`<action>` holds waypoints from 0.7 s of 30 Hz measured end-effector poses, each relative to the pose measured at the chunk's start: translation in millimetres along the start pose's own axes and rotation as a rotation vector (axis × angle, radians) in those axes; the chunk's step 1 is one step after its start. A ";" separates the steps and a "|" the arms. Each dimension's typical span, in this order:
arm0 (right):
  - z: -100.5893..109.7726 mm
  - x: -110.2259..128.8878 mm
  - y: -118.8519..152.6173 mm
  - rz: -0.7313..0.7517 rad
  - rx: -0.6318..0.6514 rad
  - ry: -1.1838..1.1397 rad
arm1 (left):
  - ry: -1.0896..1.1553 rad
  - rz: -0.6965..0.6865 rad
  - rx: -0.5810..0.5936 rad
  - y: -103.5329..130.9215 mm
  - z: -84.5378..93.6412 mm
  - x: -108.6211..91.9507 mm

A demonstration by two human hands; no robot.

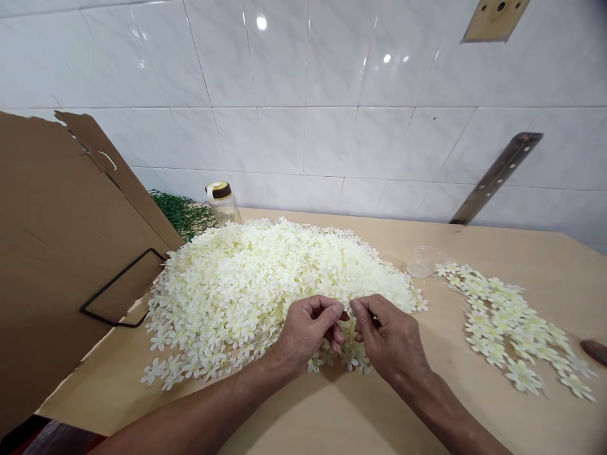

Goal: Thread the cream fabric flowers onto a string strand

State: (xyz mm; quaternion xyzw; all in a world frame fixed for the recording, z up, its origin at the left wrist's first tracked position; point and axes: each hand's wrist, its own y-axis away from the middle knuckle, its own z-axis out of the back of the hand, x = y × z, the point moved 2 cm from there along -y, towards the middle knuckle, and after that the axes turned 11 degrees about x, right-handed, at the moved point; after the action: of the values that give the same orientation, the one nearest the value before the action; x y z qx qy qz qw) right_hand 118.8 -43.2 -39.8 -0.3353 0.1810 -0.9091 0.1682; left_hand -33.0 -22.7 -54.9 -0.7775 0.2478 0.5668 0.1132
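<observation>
A big heap of pale cream artificial flowers (265, 272) covers the middle of the table. In front of the heap, my left hand (313, 325) is closed with thumb and forefinger pinched together. Close beside it, my right hand (386, 332) makes a matching pinch, its fingertips almost meeting the left ones. Whatever the two pinches hold, if anything, is too small to make out against the pale petals. Several loose blossoms show beneath and between the hands. Farther right lies a flat spread of similar flowers (502, 316), apart from both hands.
An upright cardboard sheet (61, 240) borders the left, with a black wire frame (114, 287) against it. Behind stand a clear bottle (224, 205) and green artificial foliage (183, 212). Clear plastic dishes (424, 260) sit right of the heap. A metal bracket (496, 180) leans by the tiled wall.
</observation>
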 end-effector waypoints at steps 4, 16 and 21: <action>-3.9 -1.0 1.4 -0.023 0.029 -0.015 | -0.028 -0.026 0.000 -0.3 1.9 3.8; -0.9 -7.4 2.9 -0.209 0.056 -0.269 | 0.030 -0.003 0.005 -2.7 3.8 3.7; 5.8 -0.1 1.3 -0.067 -0.036 -0.097 | 0.029 -0.008 0.050 0.1 2.3 2.7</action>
State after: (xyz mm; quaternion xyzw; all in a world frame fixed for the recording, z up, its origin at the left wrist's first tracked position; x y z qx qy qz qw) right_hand 123.0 -45.6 -36.4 -0.3876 0.1777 -0.8936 0.1402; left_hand -34.2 -22.4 -58.2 -0.7836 0.2604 0.5486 0.1313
